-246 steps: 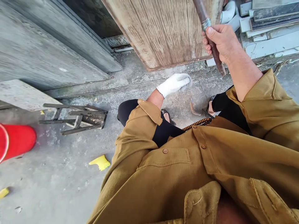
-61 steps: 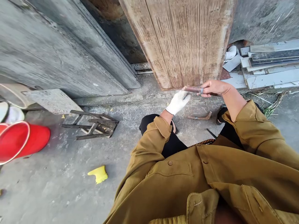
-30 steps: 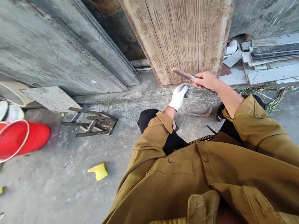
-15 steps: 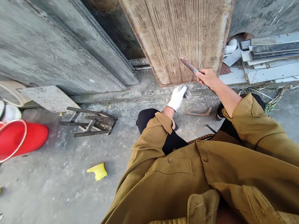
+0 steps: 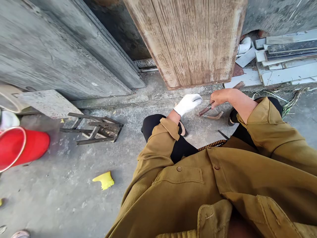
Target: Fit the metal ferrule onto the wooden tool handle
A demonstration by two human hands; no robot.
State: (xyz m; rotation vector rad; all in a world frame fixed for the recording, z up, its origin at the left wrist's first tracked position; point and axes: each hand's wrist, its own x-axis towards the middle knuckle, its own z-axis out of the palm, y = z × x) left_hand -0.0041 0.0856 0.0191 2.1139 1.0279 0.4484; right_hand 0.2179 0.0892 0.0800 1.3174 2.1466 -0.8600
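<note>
My right hand (image 5: pixel 218 98), bare, is closed around a brown wooden stick (image 5: pixel 205 110). One end of the stick points down and left, and its other end shows beyond the wrist. Wire was visible around the stick a moment ago; my fingers now cover most of that part. To its left, my left hand (image 5: pixel 188 103) wears a white glove and pinches its fingers together. A faint strand of thin wire ran between the stick and this glove in the earlier frame; now it is too fine to see. A bent wooden piece (image 5: pixel 215 116) lies on the concrete just below.
A plank door panel (image 5: pixel 193 49) stands ahead. White boards (image 5: pixel 289 76) are stacked at right beside plant stalks (image 5: pixel 294 102). At left are an overturned wooden stool (image 5: pixel 99 128), a red bucket (image 5: pixel 34 145) and a yellow scrap (image 5: pixel 105 180). A dark tool (image 5: pixel 223 134) lies near my feet.
My right hand has turned over and moved down, swinging the stick from pointing up-left to down-left. My left hand has shifted slightly downward, its fingers still pinched.
</note>
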